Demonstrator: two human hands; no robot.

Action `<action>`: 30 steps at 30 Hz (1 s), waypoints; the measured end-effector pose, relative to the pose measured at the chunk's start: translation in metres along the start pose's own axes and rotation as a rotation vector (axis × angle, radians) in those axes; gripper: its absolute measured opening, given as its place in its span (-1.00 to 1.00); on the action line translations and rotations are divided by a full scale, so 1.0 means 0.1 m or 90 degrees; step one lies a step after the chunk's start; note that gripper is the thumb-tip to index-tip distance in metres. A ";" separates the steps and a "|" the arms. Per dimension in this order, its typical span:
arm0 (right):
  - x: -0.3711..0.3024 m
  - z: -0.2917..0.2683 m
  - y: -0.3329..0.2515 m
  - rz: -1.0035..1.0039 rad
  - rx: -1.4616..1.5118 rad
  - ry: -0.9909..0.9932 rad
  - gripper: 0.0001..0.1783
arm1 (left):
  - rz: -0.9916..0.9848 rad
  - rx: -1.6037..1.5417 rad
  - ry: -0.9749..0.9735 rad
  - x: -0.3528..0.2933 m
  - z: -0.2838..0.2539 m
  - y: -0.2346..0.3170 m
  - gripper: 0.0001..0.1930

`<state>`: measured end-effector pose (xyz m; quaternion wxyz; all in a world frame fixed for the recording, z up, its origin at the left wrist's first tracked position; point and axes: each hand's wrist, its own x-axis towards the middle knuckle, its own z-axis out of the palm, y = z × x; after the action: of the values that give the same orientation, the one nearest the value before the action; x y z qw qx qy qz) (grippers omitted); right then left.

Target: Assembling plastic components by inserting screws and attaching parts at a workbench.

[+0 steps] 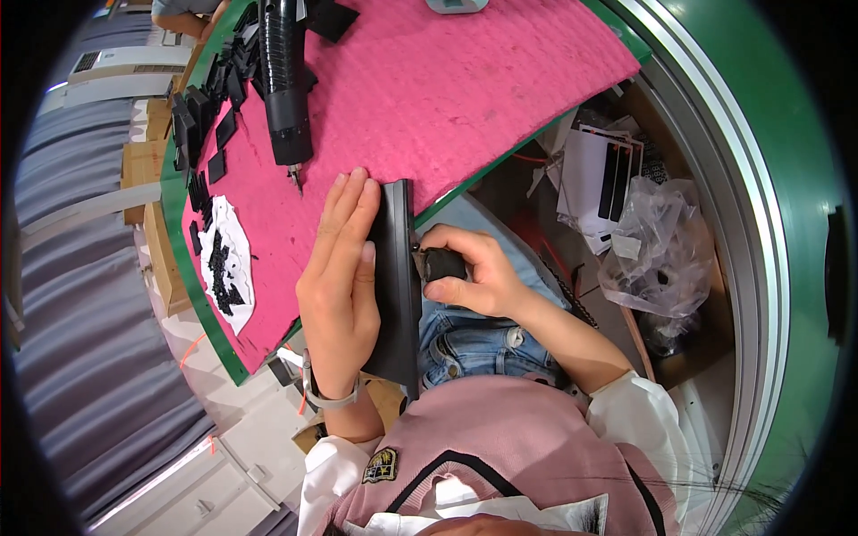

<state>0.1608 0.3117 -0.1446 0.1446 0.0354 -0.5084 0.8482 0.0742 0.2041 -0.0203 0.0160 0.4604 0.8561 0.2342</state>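
A long flat black panel (395, 277) stands on edge over my lap, beside the table's near edge. My left hand (340, 277) lies flat along its left face, fingers stretched out and pressed against it. On the other side, my right hand (478, 272) is closed round a small dark block (443, 264) with thumb and fingers. That block is at the panel's right edge; whether it touches the panel I cannot tell. A black power screwdriver (288, 107) hangs tip down over the pink mat, just beyond my left fingertips.
The pink mat (447, 89) covers a green-edged table. Black flat pieces (228, 80) are heaped at its left, near a white cloth (223, 259) with small black parts. At right, a box holds a clear plastic bag (657, 250). Another person's arm (183, 20) shows far left.
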 end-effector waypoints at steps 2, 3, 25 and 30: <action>0.03 0.02 0.08 -0.011 0.004 -0.002 -0.55 | -0.014 0.003 -0.002 0.00 -0.01 0.01 -0.61; 0.04 0.04 0.13 -0.054 0.007 -0.002 -0.53 | -0.012 0.003 -0.004 0.01 -0.01 0.01 -0.61; 0.08 0.17 -0.30 0.035 0.031 0.079 -0.71 | -0.039 -0.025 0.002 -0.01 -0.02 0.03 -0.49; 0.06 0.17 -0.29 0.058 0.046 0.090 -0.70 | -0.039 0.002 0.002 -0.02 -0.02 0.05 -0.46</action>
<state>0.1615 0.3105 -0.1106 0.1400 -0.0424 -0.4673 0.8719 0.0788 0.2038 -0.0167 0.0207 0.4338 0.8701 0.2331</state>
